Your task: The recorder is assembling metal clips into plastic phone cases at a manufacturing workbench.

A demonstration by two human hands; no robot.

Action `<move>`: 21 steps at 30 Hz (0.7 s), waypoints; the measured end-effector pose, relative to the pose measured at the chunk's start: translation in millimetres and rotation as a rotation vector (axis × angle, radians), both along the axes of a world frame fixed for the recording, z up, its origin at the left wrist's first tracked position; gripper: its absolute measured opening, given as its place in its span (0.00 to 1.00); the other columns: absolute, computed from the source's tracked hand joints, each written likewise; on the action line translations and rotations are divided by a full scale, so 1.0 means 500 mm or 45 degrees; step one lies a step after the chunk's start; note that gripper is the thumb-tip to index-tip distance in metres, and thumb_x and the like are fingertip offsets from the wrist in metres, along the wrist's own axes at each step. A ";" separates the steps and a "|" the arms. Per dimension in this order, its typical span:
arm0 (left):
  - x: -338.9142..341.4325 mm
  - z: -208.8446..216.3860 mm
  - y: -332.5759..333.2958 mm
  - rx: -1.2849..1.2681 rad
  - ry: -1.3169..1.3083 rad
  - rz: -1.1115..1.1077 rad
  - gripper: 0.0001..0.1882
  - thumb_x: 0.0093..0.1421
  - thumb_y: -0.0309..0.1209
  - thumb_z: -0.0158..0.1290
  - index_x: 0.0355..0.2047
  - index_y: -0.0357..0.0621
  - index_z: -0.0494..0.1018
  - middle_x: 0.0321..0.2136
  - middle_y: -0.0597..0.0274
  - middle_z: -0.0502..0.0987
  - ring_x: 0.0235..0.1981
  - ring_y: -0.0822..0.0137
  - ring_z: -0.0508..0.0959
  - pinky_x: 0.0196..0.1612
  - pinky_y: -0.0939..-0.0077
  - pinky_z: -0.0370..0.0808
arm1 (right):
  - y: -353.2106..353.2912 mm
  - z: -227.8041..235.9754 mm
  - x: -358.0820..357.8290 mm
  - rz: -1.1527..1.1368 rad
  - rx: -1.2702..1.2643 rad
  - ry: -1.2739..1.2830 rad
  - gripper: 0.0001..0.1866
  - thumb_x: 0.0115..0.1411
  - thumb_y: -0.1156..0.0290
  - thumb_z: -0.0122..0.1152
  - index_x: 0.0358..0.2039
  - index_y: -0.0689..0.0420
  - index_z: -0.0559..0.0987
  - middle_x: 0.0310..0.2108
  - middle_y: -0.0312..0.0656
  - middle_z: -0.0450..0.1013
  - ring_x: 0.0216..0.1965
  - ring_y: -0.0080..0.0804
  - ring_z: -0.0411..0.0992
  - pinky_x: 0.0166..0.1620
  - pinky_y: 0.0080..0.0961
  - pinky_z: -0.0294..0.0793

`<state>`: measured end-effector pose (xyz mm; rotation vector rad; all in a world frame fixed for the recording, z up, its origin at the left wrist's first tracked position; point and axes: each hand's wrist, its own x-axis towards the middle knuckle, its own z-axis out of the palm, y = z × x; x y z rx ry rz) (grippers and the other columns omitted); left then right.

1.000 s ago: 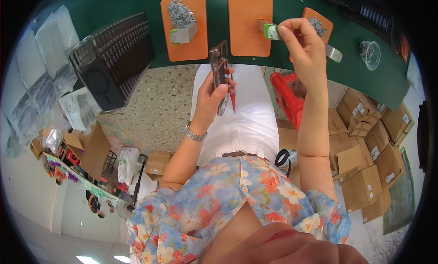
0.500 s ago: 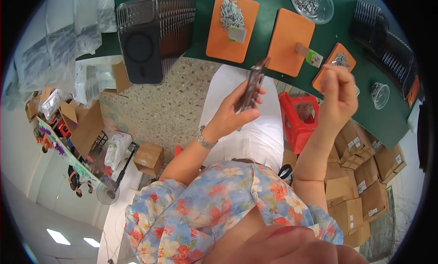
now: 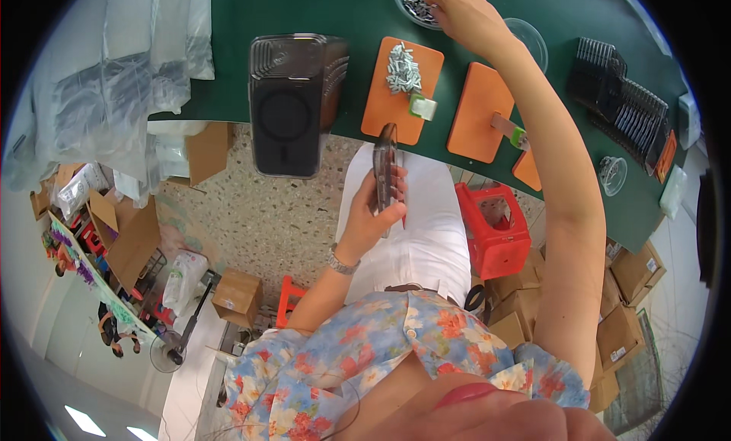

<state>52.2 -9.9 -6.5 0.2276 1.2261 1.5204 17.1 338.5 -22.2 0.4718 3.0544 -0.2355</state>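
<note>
My left hand (image 3: 375, 216) is wrapped round a dark, see-through phone case (image 3: 384, 167), held edge-on above my lap. At the top edge, my right hand (image 3: 464, 16) reaches into a clear bowl (image 3: 399, 8) of small metal pieces (image 3: 419, 2). Its fingertips are pinched together among the pieces; whether they hold one is hidden. Below that bowl lies an orange board (image 3: 375, 113) with a heap of small silver pieces (image 3: 402, 69) and a small green-and-white block (image 3: 422, 107). Another orange board (image 3: 478, 98), with a similar block (image 3: 519, 138), is partly behind my right forearm.
A row of clear-and-dark phone cases (image 3: 285, 113) stands at the table's left. Black ribbed cases (image 3: 632, 106) and a small clear cup (image 3: 612, 174) are on the right. A red stool (image 3: 495, 231) stands below the table edge, near cardboard boxes (image 3: 620, 338). Plastic bags (image 3: 126, 60) hang far left.
My right hand has gone from above the small orange board at the right to the bowl of metal pieces. My left hand keeps the phone case, now more upright. The view has shifted.
</note>
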 end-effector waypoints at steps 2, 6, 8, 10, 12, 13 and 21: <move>0.018 0.009 0.006 -0.015 -0.048 0.023 0.29 0.54 0.29 0.59 0.55 0.40 0.63 0.42 0.64 0.70 0.40 0.76 0.71 0.48 0.78 0.70 | -0.008 0.018 -0.007 -0.023 -0.055 0.044 0.09 0.53 0.69 0.58 0.31 0.62 0.78 0.32 0.49 0.75 0.40 0.47 0.72 0.46 0.36 0.72; 0.035 0.018 0.016 -0.043 -0.048 0.052 0.29 0.54 0.29 0.60 0.55 0.40 0.64 0.41 0.65 0.70 0.39 0.76 0.71 0.47 0.79 0.70 | 0.014 0.006 -0.013 -0.046 -0.189 0.041 0.09 0.50 0.69 0.58 0.27 0.61 0.78 0.32 0.52 0.74 0.41 0.50 0.71 0.47 0.41 0.71; 0.033 0.018 0.013 -0.055 -0.006 0.033 0.29 0.54 0.29 0.60 0.55 0.39 0.64 0.41 0.65 0.70 0.39 0.76 0.71 0.47 0.79 0.70 | 0.016 0.011 -0.001 -0.060 -0.209 0.077 0.09 0.50 0.68 0.58 0.26 0.62 0.78 0.31 0.53 0.74 0.40 0.51 0.71 0.46 0.41 0.71; 0.030 0.017 0.008 -0.064 -0.018 0.035 0.29 0.54 0.30 0.60 0.55 0.39 0.64 0.41 0.65 0.71 0.39 0.76 0.71 0.47 0.79 0.70 | 0.020 0.021 -0.005 -0.101 -0.279 0.007 0.10 0.51 0.68 0.57 0.24 0.64 0.77 0.28 0.56 0.73 0.37 0.53 0.71 0.43 0.42 0.71; 0.021 0.016 0.004 -0.086 -0.014 0.043 0.29 0.54 0.30 0.60 0.55 0.39 0.64 0.42 0.65 0.71 0.39 0.76 0.71 0.47 0.79 0.69 | 0.017 0.025 -0.004 -0.080 -0.279 0.002 0.10 0.51 0.68 0.56 0.24 0.64 0.77 0.28 0.56 0.73 0.36 0.54 0.71 0.42 0.43 0.71; 0.016 0.016 0.003 -0.104 -0.005 0.048 0.29 0.54 0.30 0.60 0.54 0.38 0.64 0.42 0.65 0.71 0.40 0.77 0.71 0.48 0.80 0.69 | 0.014 0.028 -0.003 -0.062 -0.275 0.003 0.10 0.52 0.69 0.56 0.24 0.64 0.77 0.27 0.57 0.73 0.36 0.54 0.71 0.42 0.43 0.71; -0.001 0.013 0.016 -0.107 -0.013 0.044 0.28 0.54 0.30 0.60 0.54 0.38 0.64 0.44 0.65 0.71 0.41 0.77 0.71 0.48 0.80 0.69 | -0.012 0.071 0.004 -0.099 -0.571 0.250 0.08 0.53 0.73 0.57 0.30 0.66 0.77 0.29 0.57 0.73 0.35 0.56 0.72 0.40 0.42 0.71</move>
